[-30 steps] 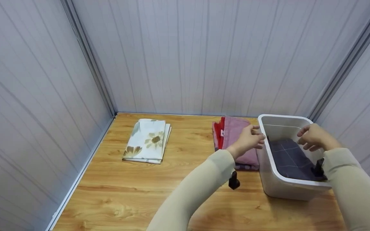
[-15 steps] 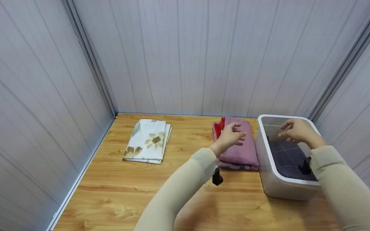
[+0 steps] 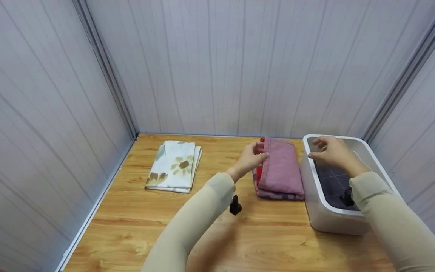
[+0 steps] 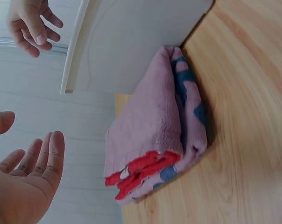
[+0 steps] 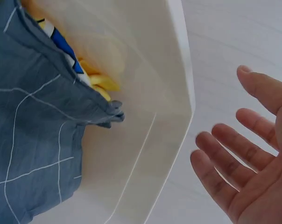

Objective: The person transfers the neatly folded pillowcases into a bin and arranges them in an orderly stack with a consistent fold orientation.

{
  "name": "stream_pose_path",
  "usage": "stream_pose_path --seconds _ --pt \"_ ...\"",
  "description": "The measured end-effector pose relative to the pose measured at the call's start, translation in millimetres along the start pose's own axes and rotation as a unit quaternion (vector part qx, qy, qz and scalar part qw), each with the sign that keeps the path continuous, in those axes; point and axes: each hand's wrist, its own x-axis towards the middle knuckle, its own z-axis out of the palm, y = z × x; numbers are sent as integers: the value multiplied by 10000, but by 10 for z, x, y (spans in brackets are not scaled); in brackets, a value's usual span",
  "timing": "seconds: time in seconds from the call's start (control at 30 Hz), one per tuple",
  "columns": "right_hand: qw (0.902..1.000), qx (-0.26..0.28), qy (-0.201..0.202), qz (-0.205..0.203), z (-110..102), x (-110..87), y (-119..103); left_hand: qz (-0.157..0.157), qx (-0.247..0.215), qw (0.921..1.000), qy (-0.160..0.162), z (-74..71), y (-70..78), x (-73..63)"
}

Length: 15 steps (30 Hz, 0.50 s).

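Observation:
A folded pink towel (image 3: 283,166), red along one edge and dark-patterned underneath, lies against the left side of a white bin (image 3: 315,181). My left hand (image 3: 249,156) hovers by the towel's left edge; in the left wrist view its fingers are loosely extended and hold nothing. Over the bin's near-left rim area is my right hand (image 3: 332,155), thumb and fingers apart and holding nothing. Inside the bin lies a dark grey-blue cloth (image 5: 38,126) with thin white lines. Something yellow (image 5: 101,83) and a blue-and-white piece (image 5: 61,44) peek out from beneath it.
A folded white cloth (image 3: 174,166) with brown flowers lies on the left of the wooden table (image 3: 164,226). Panelled walls (image 3: 221,68) close in the back and both sides. A black wrist mount (image 3: 235,206) hangs under the left wrist.
Both hands have moved left: the left from beside the bin, across the towel to its left edge, the right from the bin's right side toward its left rim. Towel and cloths stay put.

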Motion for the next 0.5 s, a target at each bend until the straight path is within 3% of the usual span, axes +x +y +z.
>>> stream_pose_path --seconds 0.5 --pt "9993 -241 -147 -235 208 104 -398 52 619 9980 82 -497 -81 -112"
